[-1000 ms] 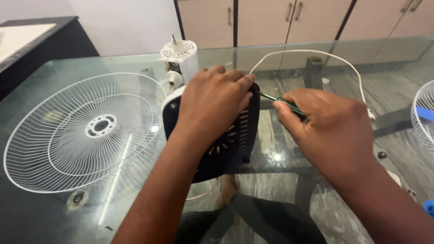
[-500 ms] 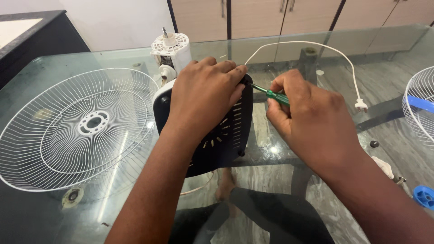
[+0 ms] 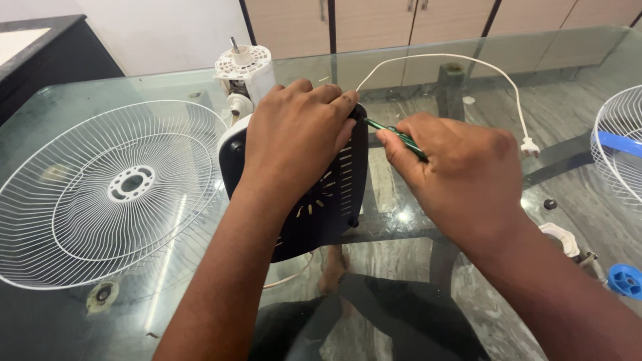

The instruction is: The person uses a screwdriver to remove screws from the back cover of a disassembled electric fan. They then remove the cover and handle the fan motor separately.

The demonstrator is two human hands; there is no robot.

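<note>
Our left hand [image 3: 297,137] grips one black fan base [image 3: 328,207] standing on the glass table [image 3: 414,87]. Our right hand [image 3: 461,174] clasps one green screwdriver [image 3: 394,136] against its edge. Two white fan guards flank us: one left [image 3: 100,194], one right [image 3: 618,150].

2 hands work on a black fan base on a glass table.

The left hand [image 3: 297,137] holds the top of the black fan base [image 3: 321,200]. The right hand [image 3: 461,170] grips a green screwdriver [image 3: 394,136], its tip at the base's top edge. A white fan grille [image 3: 100,194] lies flat near the glass table's [image 3: 87,334] left edge. A white cord [image 3: 468,63] curves toward the far edge.
</note>
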